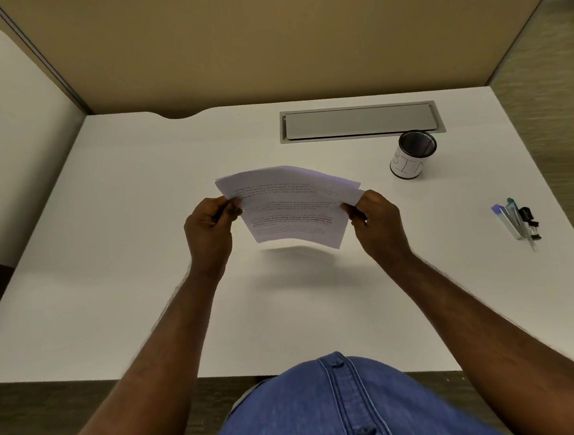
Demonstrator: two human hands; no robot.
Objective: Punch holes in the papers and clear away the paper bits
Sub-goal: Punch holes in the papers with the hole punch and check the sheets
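Observation:
A thin stack of printed white papers is held in the air above the middle of the white desk, casting a shadow below. My left hand pinches the stack's left edge and my right hand pinches its right edge. The sheets bow slightly upward between the hands. At the desk's right side lies a small pile of stationery: pens, a blue-and-silver flat tool and black binder clips. I cannot tell whether a hole punch is among them.
A black mesh cup with a white label stands at the back right. Behind it a grey cable-tray lid is set into the desk. Tan partition walls close off the back. A white chair back is at the left.

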